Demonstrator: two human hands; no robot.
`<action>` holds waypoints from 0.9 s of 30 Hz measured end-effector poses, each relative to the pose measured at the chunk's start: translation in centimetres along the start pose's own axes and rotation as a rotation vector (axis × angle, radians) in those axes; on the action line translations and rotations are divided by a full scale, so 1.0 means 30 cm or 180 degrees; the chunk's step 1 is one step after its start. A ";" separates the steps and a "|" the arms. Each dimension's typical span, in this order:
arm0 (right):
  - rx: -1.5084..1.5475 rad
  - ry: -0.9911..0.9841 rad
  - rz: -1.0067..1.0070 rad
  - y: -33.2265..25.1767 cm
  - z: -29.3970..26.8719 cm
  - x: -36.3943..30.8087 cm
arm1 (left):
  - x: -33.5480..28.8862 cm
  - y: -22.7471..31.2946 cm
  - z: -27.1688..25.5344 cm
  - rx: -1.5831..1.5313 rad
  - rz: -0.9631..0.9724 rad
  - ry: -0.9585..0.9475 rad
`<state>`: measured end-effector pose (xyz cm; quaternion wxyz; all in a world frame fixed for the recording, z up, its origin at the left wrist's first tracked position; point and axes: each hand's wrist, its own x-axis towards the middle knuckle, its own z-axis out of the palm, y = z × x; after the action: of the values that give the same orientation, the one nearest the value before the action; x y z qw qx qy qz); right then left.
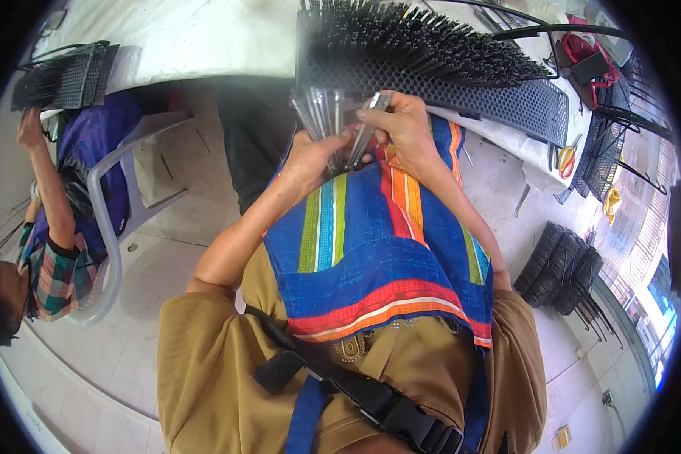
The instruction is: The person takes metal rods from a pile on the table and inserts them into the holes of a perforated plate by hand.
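Above the striped blue apron (371,280) on my lap, both hands are closed on slim, clear-and-silver pen-like sticks. My left hand (314,155) grips the lower part of a fanned bundle of several sticks (321,113), their upper ends spread apart. Close beside it, my right hand (401,125) pinches a smaller bunch of similar sticks (365,135) between thumb and fingers, tilted up to the right. The sticks' exact kind is hard to make out. Just beyond my hands, on the table edge, stands a black perforated metal rack (461,98) packed with thin black sticks (416,45).
The white-covered table (197,38) runs across the far side. Yellow-and-red scissors (567,160) lie at its right end, near black mesh baskets (605,144). A black bundle (560,265) is on the floor at right. Left, another person (49,250) reaches toward a black rack (68,76) beside a chair (110,250).
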<state>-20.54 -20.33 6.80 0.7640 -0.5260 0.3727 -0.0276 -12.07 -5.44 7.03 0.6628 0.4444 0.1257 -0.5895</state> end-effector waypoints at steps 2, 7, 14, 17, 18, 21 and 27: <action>-0.0242 0.0198 -0.0460 -0.045 0.020 -0.048 | 0.003 -0.015 -0.032 0.0140 -0.0042 0.0208; -0.3061 0.0506 -0.4192 -0.139 0.047 -0.117 | 0.001 0.020 -0.041 0.0233 -0.0264 0.0218; -0.3371 -0.0540 -0.3234 -0.005 0.043 -0.111 | 0.044 0.054 -0.034 -0.0240 -0.0096 0.0380; -0.2970 -0.0523 -0.2947 -0.001 0.028 -0.093 | 0.045 0.045 -0.026 -0.0034 -0.0016 0.0373; -0.2664 -0.0463 -0.2703 0.014 0.020 -0.082 | 0.052 0.038 -0.031 -0.0074 -0.0055 0.0274; -0.1680 0.0265 -0.1650 0.046 0.019 -0.036 | 0.041 0.036 -0.029 0.0059 -0.0134 0.0099; -0.0178 0.0297 -0.0314 0.016 0.023 -0.001 | -0.001 0.035 -0.003 0.0305 -0.0196 -0.0059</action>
<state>-20.32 -19.55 6.54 0.7285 -0.5630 0.3821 -0.0794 -11.11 -5.45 7.47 0.6234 0.4660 0.1048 -0.6191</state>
